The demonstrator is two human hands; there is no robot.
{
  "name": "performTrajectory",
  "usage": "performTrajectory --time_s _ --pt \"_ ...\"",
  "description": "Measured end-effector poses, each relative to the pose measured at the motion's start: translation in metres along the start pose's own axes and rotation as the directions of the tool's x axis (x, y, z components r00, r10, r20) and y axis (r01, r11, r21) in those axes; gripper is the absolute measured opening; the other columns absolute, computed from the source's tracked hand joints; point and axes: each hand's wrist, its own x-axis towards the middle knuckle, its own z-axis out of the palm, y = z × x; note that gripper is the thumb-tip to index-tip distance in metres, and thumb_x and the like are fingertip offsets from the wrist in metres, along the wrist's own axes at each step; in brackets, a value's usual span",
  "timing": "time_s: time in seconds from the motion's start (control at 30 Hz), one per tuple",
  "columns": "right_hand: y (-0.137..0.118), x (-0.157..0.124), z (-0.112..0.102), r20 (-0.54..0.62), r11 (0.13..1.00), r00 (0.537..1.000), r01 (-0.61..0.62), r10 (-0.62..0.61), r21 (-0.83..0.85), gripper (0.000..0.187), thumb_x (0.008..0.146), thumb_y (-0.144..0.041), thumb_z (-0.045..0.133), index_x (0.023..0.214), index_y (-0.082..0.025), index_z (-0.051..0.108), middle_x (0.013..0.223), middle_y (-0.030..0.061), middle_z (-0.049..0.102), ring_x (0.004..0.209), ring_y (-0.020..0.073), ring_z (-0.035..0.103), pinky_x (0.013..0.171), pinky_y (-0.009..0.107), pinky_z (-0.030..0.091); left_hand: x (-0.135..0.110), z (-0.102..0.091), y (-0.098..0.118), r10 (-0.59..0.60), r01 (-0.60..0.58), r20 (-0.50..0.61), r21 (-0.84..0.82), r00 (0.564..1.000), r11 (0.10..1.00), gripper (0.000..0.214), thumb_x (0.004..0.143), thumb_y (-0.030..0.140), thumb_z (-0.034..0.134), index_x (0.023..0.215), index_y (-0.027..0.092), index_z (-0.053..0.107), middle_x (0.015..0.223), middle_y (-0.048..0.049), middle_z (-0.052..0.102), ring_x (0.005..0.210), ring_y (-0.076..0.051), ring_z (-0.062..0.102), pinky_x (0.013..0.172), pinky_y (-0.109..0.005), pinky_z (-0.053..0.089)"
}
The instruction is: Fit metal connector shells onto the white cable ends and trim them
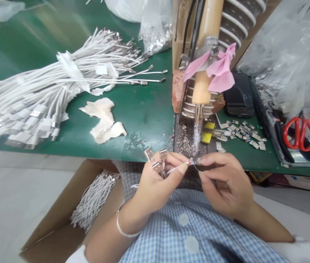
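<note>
The left grip (pixel 157 182) pinched a white cable (pixel 175 169) and held 3 metal plugs (pixel 157 167); the right grip (pixel 229 182) held 1 small metal piece (pixel 197 160) by the cable's tip, just under 1 soldering iron (pixel 197 128). A slip near the iron might burn. 1 big bundle (pixel 80 76) lay on the counter (pixel 144 106), and 1 pair of red scissors (pixel 297 133) farther right

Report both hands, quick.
Left hand: closed, holding white cables with metal plugs.
Right hand: partly curled, at a small metal piece; grip cannot be told.
</note>
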Motion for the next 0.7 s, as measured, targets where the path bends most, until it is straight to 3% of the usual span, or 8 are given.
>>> performTrajectory --time_s 0.27,0.7 --pt "-0.0015 0.0039 -0.0014 -0.001 1.0 1.0 0.004 -0.004 0.005 0.021 0.08 -0.004 0.058 0.091 -0.022 0.057 0.099 0.0063 0.062 0.089 0.0195 0.065 0.073 0.035 0.059 0.0 0.0006 -0.0003 0.068 -0.068 0.018 -0.029 0.997 0.997 0.016 0.085 0.01 0.066 0.072 0.018 0.064 0.085 -0.0007 0.073 0.071 -0.011 0.065 0.062 -0.021 0.053" --pt "-0.0005 0.0049 -0.0014 0.002 1.0 1.0 0.01 -0.01 0.015 0.022 0.082 -0.003 0.057 0.092 -0.023 0.056 0.1 0.006 0.059 0.09 0.0197 0.065 0.073 0.035 0.06 -0.0009 0.0013 -0.0005 0.068 -0.066 0.025 -0.077 0.997 0.995 0.018 0.084 0.006 0.066 0.072 0.019 0.063 0.084 0.0017 0.071 0.069 -0.009 0.064 0.06 -0.018 0.051"
